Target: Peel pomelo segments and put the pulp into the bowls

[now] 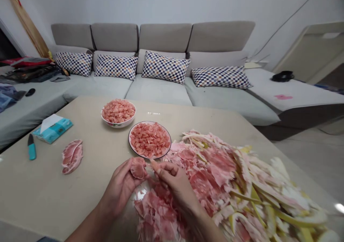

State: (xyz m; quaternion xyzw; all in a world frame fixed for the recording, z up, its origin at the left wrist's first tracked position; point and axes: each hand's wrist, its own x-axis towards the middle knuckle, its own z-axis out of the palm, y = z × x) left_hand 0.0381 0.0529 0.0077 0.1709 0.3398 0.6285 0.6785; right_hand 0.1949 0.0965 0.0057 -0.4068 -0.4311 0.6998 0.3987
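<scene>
Where the hands work: near edge of a beige table (34, 202), a heap of pink pomelo peel (206, 170) under the right hand (177, 184)
left hand (120, 188): cupped, holding a peeled pomelo segment (138, 168)
right hand: fingers pinching a pale shred (155, 165) at that segment
beyond: a plate of pink pomelo pulp (149, 140) just past the fingers, then a bowl of pulp (118, 113)

A plate (129, 143) sits before a bowl (118, 125), left of pomelo peels (258, 195).

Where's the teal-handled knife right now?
In the head view, the teal-handled knife lies on the left of the table, just below the tissue packet and left of a pink pomelo membrane.
</scene>
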